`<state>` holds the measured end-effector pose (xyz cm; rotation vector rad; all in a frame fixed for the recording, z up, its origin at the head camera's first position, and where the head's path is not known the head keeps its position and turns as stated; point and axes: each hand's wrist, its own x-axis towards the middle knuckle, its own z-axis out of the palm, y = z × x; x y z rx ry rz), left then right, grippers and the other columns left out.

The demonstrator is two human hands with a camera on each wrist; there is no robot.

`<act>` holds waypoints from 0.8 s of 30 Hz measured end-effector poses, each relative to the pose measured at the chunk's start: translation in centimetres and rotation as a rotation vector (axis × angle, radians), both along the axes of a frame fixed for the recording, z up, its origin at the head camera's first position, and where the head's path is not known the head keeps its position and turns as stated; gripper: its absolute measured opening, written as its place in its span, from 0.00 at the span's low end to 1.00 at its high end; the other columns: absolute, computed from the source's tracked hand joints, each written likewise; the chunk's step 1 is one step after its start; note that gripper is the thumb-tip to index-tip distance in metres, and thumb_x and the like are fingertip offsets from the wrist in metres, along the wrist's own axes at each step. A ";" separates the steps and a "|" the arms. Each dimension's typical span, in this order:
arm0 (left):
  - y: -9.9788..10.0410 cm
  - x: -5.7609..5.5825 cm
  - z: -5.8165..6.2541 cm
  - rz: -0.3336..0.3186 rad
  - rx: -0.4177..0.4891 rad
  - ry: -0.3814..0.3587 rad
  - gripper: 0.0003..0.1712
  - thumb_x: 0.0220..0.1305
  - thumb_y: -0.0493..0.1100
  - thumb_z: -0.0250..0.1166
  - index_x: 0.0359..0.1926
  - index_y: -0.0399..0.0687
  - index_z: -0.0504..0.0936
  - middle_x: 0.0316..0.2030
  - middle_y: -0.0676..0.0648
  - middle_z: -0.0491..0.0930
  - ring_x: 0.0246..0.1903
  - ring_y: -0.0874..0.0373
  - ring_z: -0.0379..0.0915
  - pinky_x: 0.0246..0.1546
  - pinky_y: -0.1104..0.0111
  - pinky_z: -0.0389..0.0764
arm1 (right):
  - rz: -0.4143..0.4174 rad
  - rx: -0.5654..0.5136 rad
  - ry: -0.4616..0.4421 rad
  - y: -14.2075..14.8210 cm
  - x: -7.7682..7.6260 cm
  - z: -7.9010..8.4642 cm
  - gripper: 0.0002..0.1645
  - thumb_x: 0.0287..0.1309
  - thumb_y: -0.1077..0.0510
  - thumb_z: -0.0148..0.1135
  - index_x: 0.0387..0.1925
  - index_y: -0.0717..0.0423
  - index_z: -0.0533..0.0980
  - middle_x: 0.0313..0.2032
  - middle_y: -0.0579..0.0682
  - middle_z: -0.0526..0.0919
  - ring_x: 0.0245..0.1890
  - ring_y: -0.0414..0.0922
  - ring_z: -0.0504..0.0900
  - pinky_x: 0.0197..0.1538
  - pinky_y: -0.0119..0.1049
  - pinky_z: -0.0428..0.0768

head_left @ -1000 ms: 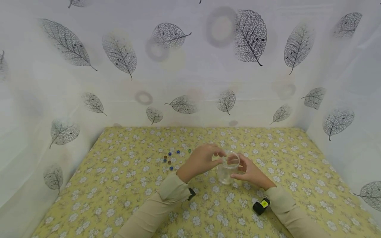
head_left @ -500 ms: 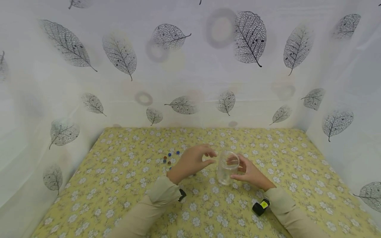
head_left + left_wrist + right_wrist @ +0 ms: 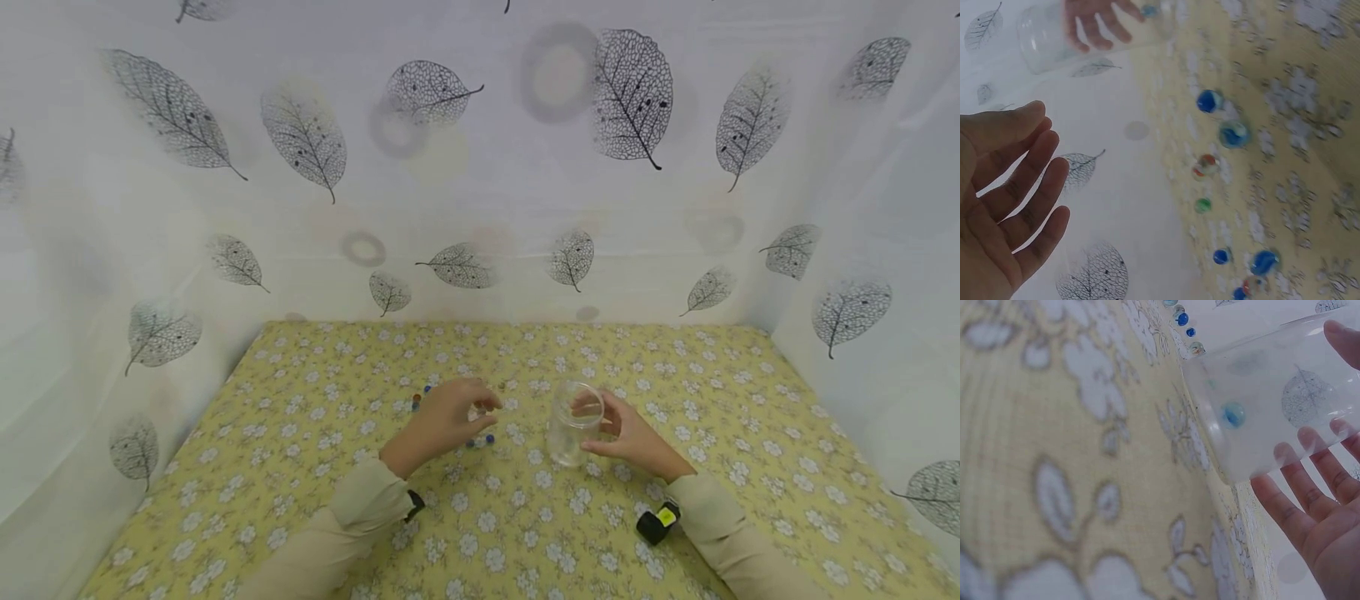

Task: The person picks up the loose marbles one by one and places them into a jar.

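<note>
My right hand (image 3: pixel 636 437) holds a clear jar (image 3: pixel 566 442) that stands upright on the table, thumb on the near side and fingers round the far side. Through its wall in the right wrist view shows a blue marble (image 3: pixel 1233 415) near the bottom. Off to the left of the jar, my left hand (image 3: pixel 442 421) hovers with loosely bent fingers (image 3: pixel 1041 187) and nothing between them. Loose marbles lie around and below it: a dark blue marble (image 3: pixel 490 438) just in front, a green marble (image 3: pixel 1202 205) and an orange-and-clear marble (image 3: pixel 1205 166). The hand hides some of them from the head view.
A yellow flowered cloth (image 3: pixel 300 467) covers the table. White sheets with a leaf print (image 3: pixel 465 183) rise at the back and both sides. Black devices are strapped at both wrists, the right one with a yellow label (image 3: pixel 666 515).
My left hand has moved left, from the jar's mouth to above the loose marbles. My right hand and the jar have stayed in place.
</note>
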<state>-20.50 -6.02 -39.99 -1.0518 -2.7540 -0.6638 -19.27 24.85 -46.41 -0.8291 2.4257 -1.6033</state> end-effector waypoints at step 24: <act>-2.4 0.0 -3.4 -0.038 -0.176 0.010 0.05 0.55 0.46 0.69 0.34 0.54 0.84 0.32 0.56 0.80 0.30 0.65 0.75 0.29 0.75 0.76 | 0.004 -0.005 -0.029 0.0 -0.1 0.2 0.37 0.55 0.64 0.64 0.64 0.66 0.59 0.58 0.64 0.69 0.56 0.38 0.74 0.53 0.28 0.76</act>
